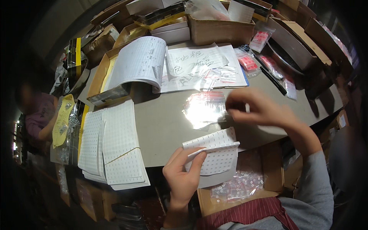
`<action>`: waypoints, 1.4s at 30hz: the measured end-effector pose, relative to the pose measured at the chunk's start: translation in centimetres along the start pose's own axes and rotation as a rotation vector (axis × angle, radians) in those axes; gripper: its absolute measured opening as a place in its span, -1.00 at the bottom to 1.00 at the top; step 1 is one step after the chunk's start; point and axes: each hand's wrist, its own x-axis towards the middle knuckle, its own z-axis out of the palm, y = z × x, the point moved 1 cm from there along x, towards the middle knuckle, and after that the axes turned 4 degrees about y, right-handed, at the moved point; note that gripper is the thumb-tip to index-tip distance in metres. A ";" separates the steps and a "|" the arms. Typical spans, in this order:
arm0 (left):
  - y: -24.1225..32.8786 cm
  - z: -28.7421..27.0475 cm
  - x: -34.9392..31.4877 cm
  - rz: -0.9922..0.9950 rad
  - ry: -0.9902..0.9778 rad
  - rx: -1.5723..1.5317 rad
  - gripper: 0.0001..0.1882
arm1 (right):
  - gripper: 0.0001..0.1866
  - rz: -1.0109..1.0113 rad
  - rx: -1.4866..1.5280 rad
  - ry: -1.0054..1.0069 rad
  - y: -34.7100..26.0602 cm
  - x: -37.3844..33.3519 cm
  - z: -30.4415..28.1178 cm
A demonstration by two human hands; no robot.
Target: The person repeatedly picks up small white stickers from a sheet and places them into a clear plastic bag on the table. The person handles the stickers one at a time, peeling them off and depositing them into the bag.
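My left hand (182, 174) grips a folded sheet of labels (218, 159), white with rows of small dark print, pinched between thumb and fingers at the table's near edge. My right hand (258, 107) hovers at the right side of a pile of clear zip bags (205, 109) with red strips, glaring under the light. Its thumb and forefinger curl together at the tips; whatever they hold, if anything, does not show. Below the sheet, an open carton (272, 168) holds clear bags of small round white pieces (237, 186).
Stacks of label sheets (120, 145), one with a rubber band, lie left. Behind stand a tray box (109, 92) with curled printed pages (138, 61), a handwritten paper (195, 61) and cartons (222, 32). A black pen (274, 81) lies right. Another person (40, 115) sits far left.
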 end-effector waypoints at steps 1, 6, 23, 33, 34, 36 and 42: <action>0.2 0.2 0.3 0.018 -0.023 0.016 -0.85 | -0.76 0.096 0.082 -0.029 0.7 1.2 -0.6; 0.6 -0.1 0.6 0.021 -0.044 0.072 -0.84 | -0.73 0.150 0.111 -0.165 2.8 5.0 -0.7; 0.4 0.2 0.4 -0.056 -0.043 -0.030 -0.83 | -0.63 0.131 -0.240 -0.145 4.4 4.1 -0.7; 0.9 0.5 0.5 -0.140 -0.079 -0.098 -0.83 | -0.49 0.317 -0.184 -0.119 3.4 -2.9 -5.3; 0.7 0.6 0.4 -0.132 -0.075 -0.086 -0.83 | -0.56 0.237 -0.130 -0.075 2.5 -3.4 -4.8; 0.4 0.7 0.3 -0.112 -0.069 -0.062 -0.84 | -0.63 0.060 -0.028 -0.017 1.2 -4.4 -3.1; 0.1 0.9 0.2 -0.042 -0.062 -0.009 -0.84 | -0.49 -0.171 -0.249 -0.016 -1.9 -4.9 0.9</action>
